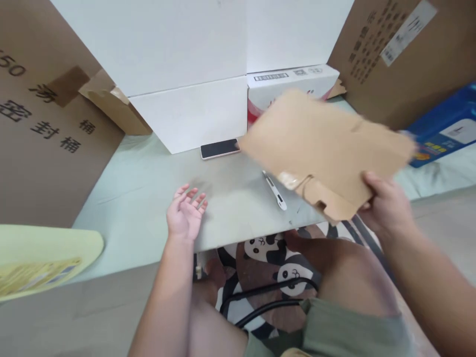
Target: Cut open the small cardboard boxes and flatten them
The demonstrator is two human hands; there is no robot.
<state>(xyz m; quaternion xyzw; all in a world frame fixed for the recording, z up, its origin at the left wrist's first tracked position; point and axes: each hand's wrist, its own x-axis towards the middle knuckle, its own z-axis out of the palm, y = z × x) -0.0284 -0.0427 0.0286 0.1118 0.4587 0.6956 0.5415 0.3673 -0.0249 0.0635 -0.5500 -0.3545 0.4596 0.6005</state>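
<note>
My right hand (385, 201) grips a flat piece of brown cardboard (327, 144) by its lower right edge, thumb on top. The cardboard is tilted above the right part of the table, with notched, torn edges and a shiny strip of tape near its lower side. Over the table's front left part, my left hand (186, 213) is palm up with loosely curled fingers apart and nothing in it. A white utility knife (274, 190) lies on the table just left of the cardboard. Farther back, a phone (220, 148) with a dark screen rests against a white box.
White boxes (193, 114) stand along the back, with a red-and-white box (293, 79) beside them. Large brown cartons (40, 124) flank the table (141, 198). A blue package (446, 129) sits at right, a pale green container (48, 248) at front left. Below is a panda-patterned mat (256, 277).
</note>
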